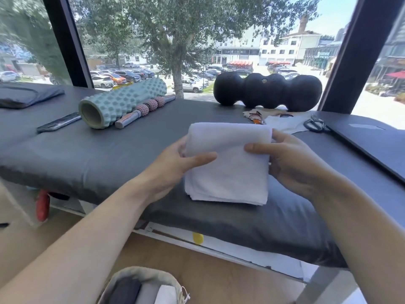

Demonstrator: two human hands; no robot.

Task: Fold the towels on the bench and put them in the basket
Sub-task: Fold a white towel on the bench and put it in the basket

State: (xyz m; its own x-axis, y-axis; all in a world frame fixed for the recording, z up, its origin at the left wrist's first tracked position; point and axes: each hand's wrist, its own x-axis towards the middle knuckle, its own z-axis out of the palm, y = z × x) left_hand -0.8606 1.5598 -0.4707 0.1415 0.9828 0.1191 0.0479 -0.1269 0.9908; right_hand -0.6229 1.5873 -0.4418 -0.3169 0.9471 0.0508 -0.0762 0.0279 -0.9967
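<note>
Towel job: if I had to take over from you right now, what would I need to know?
Left hand: grips the left edge of the white towel, thumb on top.
Right hand: grips the right edge, thumb on top.
Towel: folded into a thick rectangle, its near end resting on the grey bench, far end lifted a little.
Basket: on the floor below, near the left arm. Folded cloths already stand in it: dark, grey and white.
Done: this towel looks fully folded.
Left: lower it into the basket. A pale cloth lies at the back of the bench; I can't tell if it is another towel.
</note>
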